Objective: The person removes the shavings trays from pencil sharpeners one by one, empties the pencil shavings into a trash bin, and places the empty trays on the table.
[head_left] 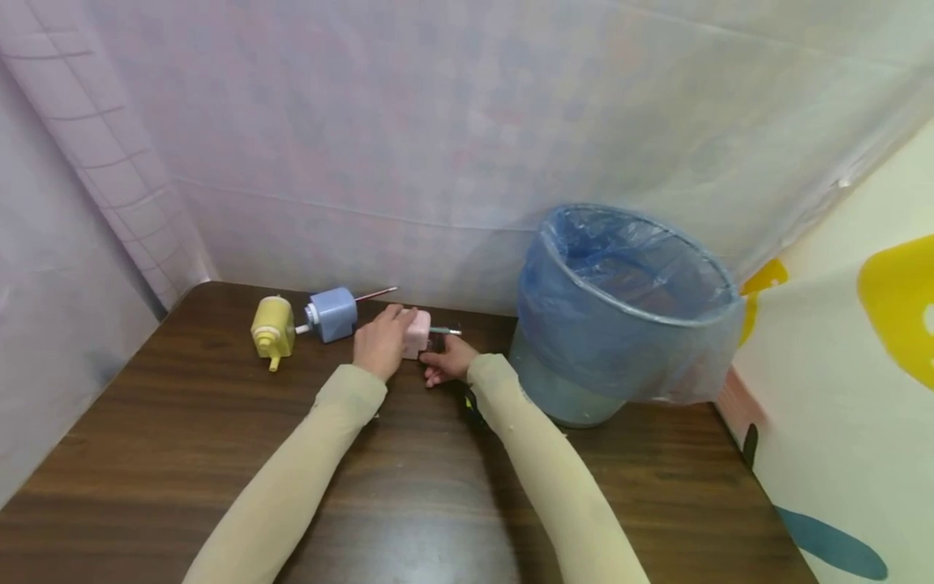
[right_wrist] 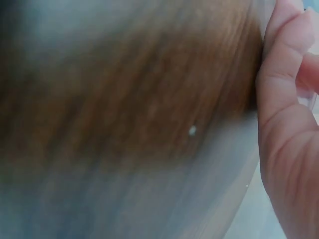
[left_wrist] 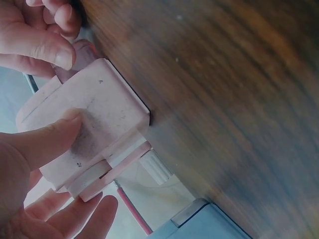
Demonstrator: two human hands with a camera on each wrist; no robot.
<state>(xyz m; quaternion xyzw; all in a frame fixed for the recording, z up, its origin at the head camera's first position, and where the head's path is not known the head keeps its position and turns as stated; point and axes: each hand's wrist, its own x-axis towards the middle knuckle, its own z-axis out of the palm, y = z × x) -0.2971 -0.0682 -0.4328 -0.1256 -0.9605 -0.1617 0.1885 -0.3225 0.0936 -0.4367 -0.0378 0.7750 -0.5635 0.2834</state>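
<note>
My left hand (head_left: 381, 344) grips a pink crank pencil sharpener (head_left: 418, 331) at the back of the table. In the left wrist view its thumb presses the smudged pink side, with fingers around the crank end. A teal pencil (head_left: 444, 330) sticks out of the sharpener's right end. My right hand (head_left: 450, 360) is at that same end, where its thumb and fingers pinch the see-through shavings drawer (left_wrist: 79, 59). The right wrist view catches only the edge of that hand, with the drawer mostly hidden.
Left of my hands lie a blue sharpener (head_left: 336, 315) with a red pencil (head_left: 377, 293) in it and a yellow sharpener (head_left: 273, 328). A bin (head_left: 565, 389) lined with a blue bag stands to the right. A sheet-covered wall (head_left: 365, 162) runs behind the table.
</note>
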